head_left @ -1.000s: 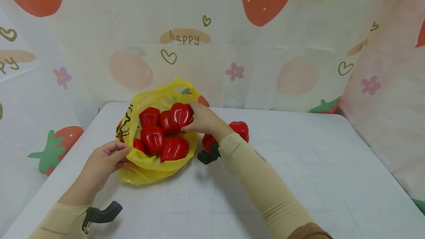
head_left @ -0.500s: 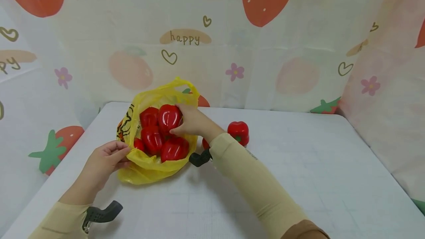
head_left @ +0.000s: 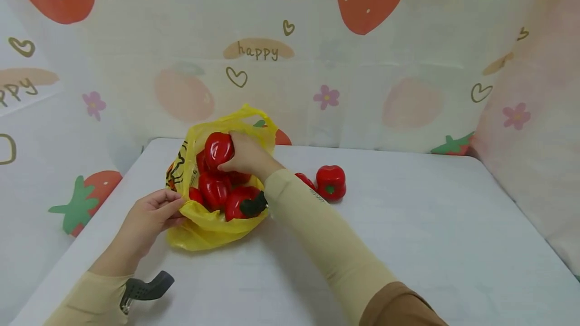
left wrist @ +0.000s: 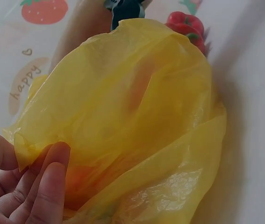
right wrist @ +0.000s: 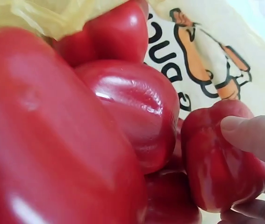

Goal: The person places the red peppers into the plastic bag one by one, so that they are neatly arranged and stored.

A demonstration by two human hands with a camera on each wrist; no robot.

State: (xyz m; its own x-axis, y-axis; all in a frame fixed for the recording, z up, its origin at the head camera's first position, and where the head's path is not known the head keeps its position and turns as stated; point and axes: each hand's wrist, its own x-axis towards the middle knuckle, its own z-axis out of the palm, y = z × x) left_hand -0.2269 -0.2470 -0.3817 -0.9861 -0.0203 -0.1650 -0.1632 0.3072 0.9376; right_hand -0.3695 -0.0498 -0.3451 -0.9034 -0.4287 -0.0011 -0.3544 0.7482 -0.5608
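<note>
A yellow plastic bag (head_left: 199, 235) with a printed cartoon lies on the table, its mouth toward me and several red bell peppers inside. My left hand (head_left: 156, 215) pinches the bag's rim at its left side; in the left wrist view the thin film (left wrist: 137, 93) is between thumb and fingers. My right hand (head_left: 249, 154) reaches into the bag and grips a red bell pepper (head_left: 219, 148), held above the others. In the right wrist view, the thumb (right wrist: 251, 135) presses on that pepper (right wrist: 221, 163), and other peppers (right wrist: 132, 107) crowd beside it.
Right of the bag, a red bell pepper (head_left: 331, 183) stands on the white table (head_left: 430, 230), with another (head_left: 305, 180) partly hidden by my right forearm. A strawberry-print curtain (head_left: 362, 74) surrounds the table at the back and sides.
My right hand has carried the held pepper leftward, deeper over the bag's left side. The left hand keeps its pinch on the rim. The view has shifted slightly.
</note>
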